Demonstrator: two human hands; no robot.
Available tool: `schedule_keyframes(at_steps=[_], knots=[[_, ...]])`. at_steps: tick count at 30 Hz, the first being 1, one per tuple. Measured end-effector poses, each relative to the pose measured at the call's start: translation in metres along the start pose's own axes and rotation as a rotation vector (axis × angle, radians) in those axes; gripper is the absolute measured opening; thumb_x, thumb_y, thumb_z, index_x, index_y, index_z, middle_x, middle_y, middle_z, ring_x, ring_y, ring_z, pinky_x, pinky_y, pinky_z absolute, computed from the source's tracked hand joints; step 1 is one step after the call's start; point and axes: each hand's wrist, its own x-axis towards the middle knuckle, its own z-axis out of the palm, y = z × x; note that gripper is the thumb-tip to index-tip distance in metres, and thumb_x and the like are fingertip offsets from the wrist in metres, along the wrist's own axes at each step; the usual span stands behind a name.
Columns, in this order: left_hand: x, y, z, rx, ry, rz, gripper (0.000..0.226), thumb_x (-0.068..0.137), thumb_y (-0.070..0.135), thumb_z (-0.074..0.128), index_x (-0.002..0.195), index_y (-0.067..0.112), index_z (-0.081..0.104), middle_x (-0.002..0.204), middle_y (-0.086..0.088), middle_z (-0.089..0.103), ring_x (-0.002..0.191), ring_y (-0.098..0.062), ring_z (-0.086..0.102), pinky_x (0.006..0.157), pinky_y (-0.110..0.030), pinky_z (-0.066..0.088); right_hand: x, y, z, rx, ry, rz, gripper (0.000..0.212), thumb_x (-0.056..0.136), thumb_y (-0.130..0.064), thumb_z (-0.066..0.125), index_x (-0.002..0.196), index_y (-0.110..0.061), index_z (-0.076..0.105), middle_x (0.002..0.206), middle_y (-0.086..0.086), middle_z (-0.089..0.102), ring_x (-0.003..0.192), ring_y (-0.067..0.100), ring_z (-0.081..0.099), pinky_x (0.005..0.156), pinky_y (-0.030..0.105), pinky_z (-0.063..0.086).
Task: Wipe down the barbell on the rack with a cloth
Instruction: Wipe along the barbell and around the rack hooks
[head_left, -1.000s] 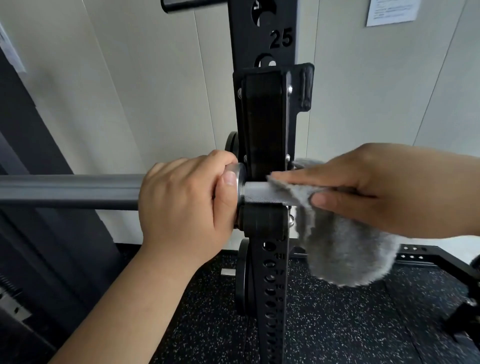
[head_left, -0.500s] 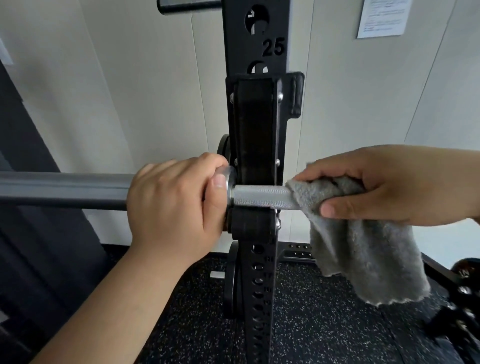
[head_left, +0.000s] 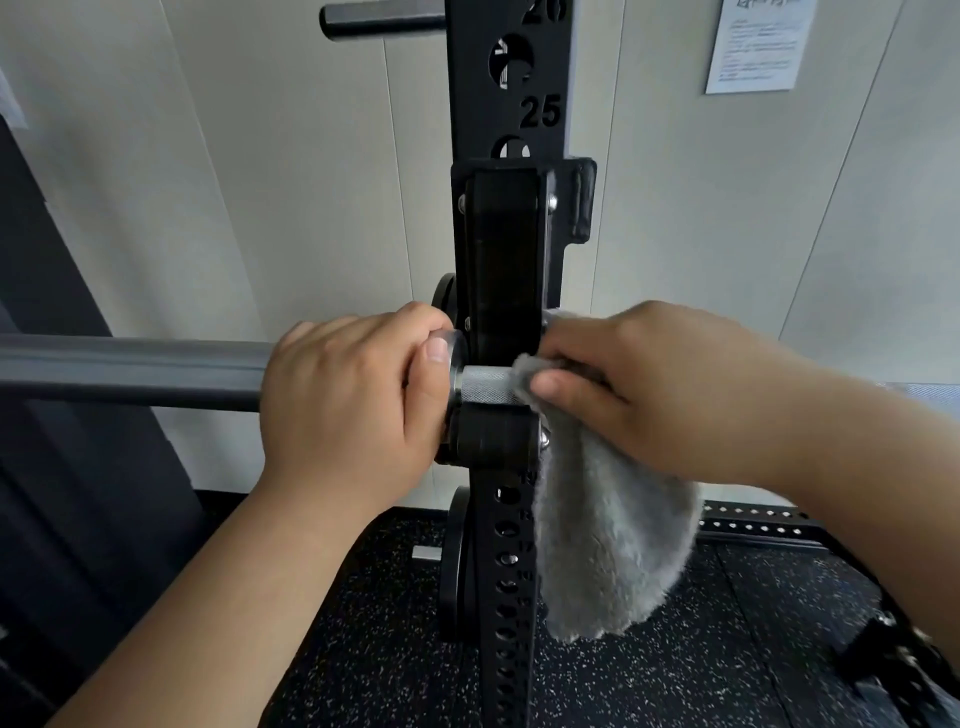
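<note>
We start with the room. A dark slanted wall panel (head_left: 62, 467) fills the far left, and a pale panelled wall (head_left: 260, 182) runs behind everything else. The black speckled rubber floor (head_left: 363, 649) lies below. At centre stands the black perforated steel rack upright (head_left: 511, 597), numbered 25 near the top, with a short dark horizontal peg (head_left: 384, 22) projecting to its left. A black round weight plate (head_left: 454, 561) sits low behind the upright. A white printed paper notice (head_left: 756, 44) hangs on the wall at upper right, and a black perforated base beam (head_left: 748, 522) lies on the floor at right.

The long grey steel barbell (head_left: 130, 371) lies horizontally, seated in the black J-hook bracket (head_left: 504, 249) on the upright. Its thick sleeve extends left; its silver knurled shaft (head_left: 485, 383) crosses the hook.

We then note the fingers. The left hand (head_left: 348, 400) wraps the inner end of the sleeve, fingers curled together over the top and the thumb tip pressed against the silver collar (head_left: 451, 364), just left of the upright.

The right hand (head_left: 660, 389) grips the grey fluffy cloth (head_left: 608, 545) around the shaft, just right of the upright. The fingers close over the top and the thumb clamps the cloth from the front. The cloth's free end hangs down beside the upright, clear of the floor.
</note>
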Motion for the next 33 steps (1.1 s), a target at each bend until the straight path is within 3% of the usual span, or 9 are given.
schedule_keyframes(at_steps=[3,6,10,16,21,24,26,29,33], knots=[[0.001,0.001,-0.001,-0.003,0.007,0.001,0.038,0.101,0.033,0.033,0.100,0.022,0.069,0.074,0.003,0.066,0.071,-0.033,0.058,0.068,-0.039,0.034,0.009,-0.003,0.016,-0.045,0.085,-0.090,0.044,0.098,-0.064,0.024,0.097,-0.034,0.056,0.071,-0.012,0.056,0.063,0.013,0.056,0.056,0.034,0.050],[-0.001,0.000,0.000,-0.001,0.022,0.011,0.038,0.101,0.034,0.034,0.100,0.022,0.069,0.074,0.003,0.066,0.071,-0.032,0.058,0.068,-0.041,0.037,-0.010,0.010,0.017,-0.052,0.176,-0.136,0.038,0.101,-0.053,0.038,0.120,-0.038,0.068,0.078,-0.010,0.063,0.061,0.017,0.061,0.053,0.028,0.050],[0.000,-0.001,0.001,0.002,0.026,0.011,0.038,0.101,0.034,0.033,0.098,0.023,0.069,0.071,0.005,0.063,0.069,-0.030,0.056,0.067,-0.039,0.033,-0.025,0.018,0.002,0.136,0.069,-0.109,0.034,0.104,-0.044,0.056,0.135,-0.057,0.058,0.085,-0.011,0.071,0.068,0.008,0.067,0.059,0.031,0.056],[-0.001,-0.001,0.001,-0.002,0.027,0.027,0.037,0.102,0.034,0.035,0.100,0.021,0.070,0.072,0.004,0.063,0.070,-0.031,0.057,0.068,-0.037,0.029,0.004,-0.007,0.025,-0.177,0.138,-0.175,0.047,0.099,-0.039,0.040,0.143,-0.035,0.059,0.076,-0.003,0.056,0.049,0.022,0.047,0.045,0.032,0.049],[-0.001,-0.003,0.002,-0.016,0.015,0.017,0.038,0.102,0.037,0.033,0.095,0.024,0.068,0.071,0.006,0.063,0.068,-0.028,0.056,0.068,-0.041,0.036,-0.023,0.010,0.002,-0.011,0.024,-0.087,0.045,0.101,-0.051,0.040,0.145,-0.058,0.045,0.069,-0.017,0.050,0.054,0.000,0.047,0.046,0.025,0.044],[-0.001,-0.005,0.003,-0.004,0.023,0.010,0.037,0.101,0.037,0.034,0.094,0.024,0.068,0.070,0.005,0.063,0.068,-0.028,0.056,0.068,-0.042,0.037,-0.010,0.006,-0.004,0.125,-0.070,-0.048,0.039,0.103,-0.055,0.038,0.140,-0.069,0.041,0.067,-0.020,0.056,0.060,-0.002,0.057,0.052,0.013,0.041],[-0.001,-0.006,0.003,-0.001,0.022,0.011,0.038,0.102,0.037,0.033,0.094,0.024,0.068,0.070,0.005,0.063,0.068,-0.028,0.056,0.068,-0.042,0.037,0.007,-0.003,0.003,0.098,-0.101,-0.059,0.039,0.103,-0.055,0.038,0.140,-0.062,0.048,0.064,-0.028,0.050,0.057,-0.009,0.052,0.055,0.009,0.034],[-0.003,-0.005,0.003,-0.010,0.035,0.021,0.039,0.103,0.038,0.033,0.097,0.024,0.069,0.071,0.005,0.063,0.069,-0.028,0.057,0.068,-0.042,0.037,0.009,-0.009,0.012,0.017,-0.024,-0.065,0.043,0.101,-0.052,0.039,0.141,-0.051,0.055,0.062,-0.026,0.038,0.054,-0.008,0.039,0.052,0.019,0.033],[-0.002,-0.005,0.003,-0.015,0.030,0.023,0.041,0.102,0.038,0.032,0.098,0.024,0.070,0.070,0.005,0.062,0.068,-0.030,0.056,0.067,-0.043,0.037,-0.023,0.008,-0.003,0.079,0.026,-0.023,0.038,0.100,-0.052,0.044,0.136,-0.054,0.057,0.064,-0.019,0.054,0.053,0.001,0.052,0.046,0.013,0.034]])
